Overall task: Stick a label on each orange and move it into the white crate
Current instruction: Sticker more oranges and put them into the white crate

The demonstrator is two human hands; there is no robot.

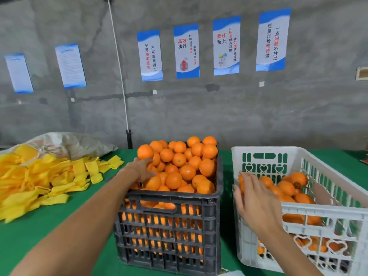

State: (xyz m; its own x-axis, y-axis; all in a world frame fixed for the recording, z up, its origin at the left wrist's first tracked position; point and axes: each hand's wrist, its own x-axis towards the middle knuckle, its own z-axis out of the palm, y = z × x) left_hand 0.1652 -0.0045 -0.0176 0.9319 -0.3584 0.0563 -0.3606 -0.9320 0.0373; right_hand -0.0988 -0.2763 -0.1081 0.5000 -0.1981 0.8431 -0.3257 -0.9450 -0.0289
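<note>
Oranges (177, 166) are heaped above the rim of the black crate (169, 226); being round, no long axis can be told. Fewer are held in the white crate (322, 211) just beside it on the green surface (49, 226). The left hand (142, 170) is laid among the heap, fingers loosely spread; the right hand (254, 198) is extended flat over the white crate's near corner, holding nothing

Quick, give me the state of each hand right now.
Left hand: reaching onto the oranges piled in the black plastic crate; grip cannot be told.
Right hand: open, fingers straight, over the white plastic crate, holding nothing.
</note>
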